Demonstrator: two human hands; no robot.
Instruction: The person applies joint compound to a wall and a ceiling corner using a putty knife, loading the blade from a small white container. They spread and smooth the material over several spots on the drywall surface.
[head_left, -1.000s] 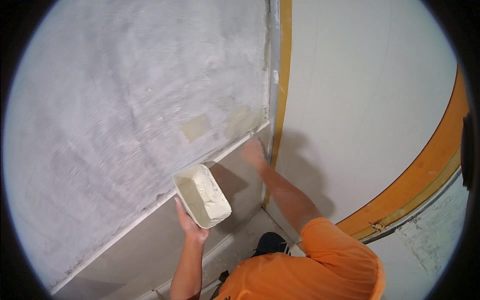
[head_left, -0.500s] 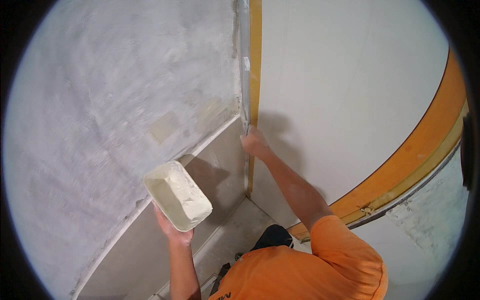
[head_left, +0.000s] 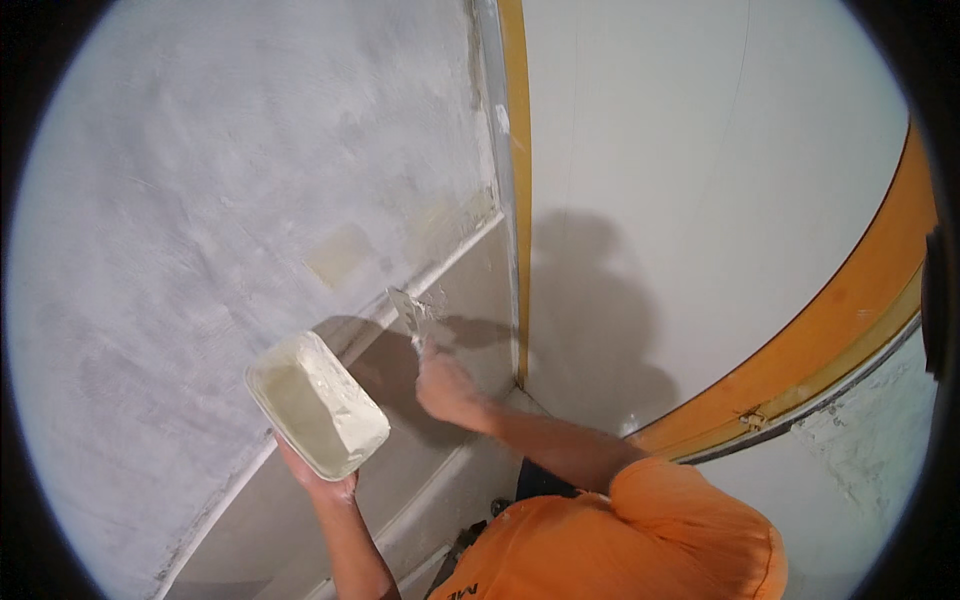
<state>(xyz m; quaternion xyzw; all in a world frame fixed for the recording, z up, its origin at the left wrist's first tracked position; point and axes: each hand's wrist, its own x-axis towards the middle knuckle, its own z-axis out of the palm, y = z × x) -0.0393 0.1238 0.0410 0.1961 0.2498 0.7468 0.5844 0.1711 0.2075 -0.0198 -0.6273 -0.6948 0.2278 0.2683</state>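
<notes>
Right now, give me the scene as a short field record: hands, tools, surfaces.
left hand: holds a white rectangular mud pan from below, pan tilted, coated with pale compound
right hand: grips a putty knife, blade against the wall at the ledge line
grey wall: skim-coated, patchy, with one tan rectangular patch
corner: yellow vertical strip meeting a white wall
clothing: orange shirt

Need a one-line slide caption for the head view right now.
Right hand presses a putty knife to the grey wall; left hand holds a plaster tray.
</notes>
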